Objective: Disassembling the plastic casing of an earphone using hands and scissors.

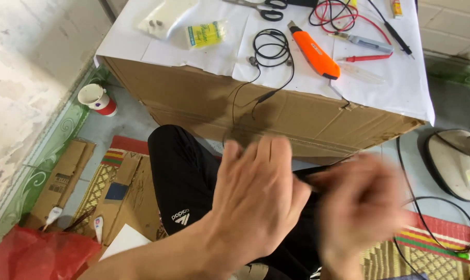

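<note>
Fingers (255, 150) of the left hand (255, 199) spread flat, holding nothing; the right hand (359, 207) is blurred — grip unclear — beneath, at 12 o'clock, the paper-covered cardboard counter (276, 111).

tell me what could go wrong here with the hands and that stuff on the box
The earphone cable hangs over the cardboard box edge, just above the left hand; a swipe might catch it and drag the earphones off. The right hand is motion-blurred, so the hands seem to be moving fast, which makes a snag likelier. The orange utility knife lies near that edge and could get knocked down onto the legs.
</note>
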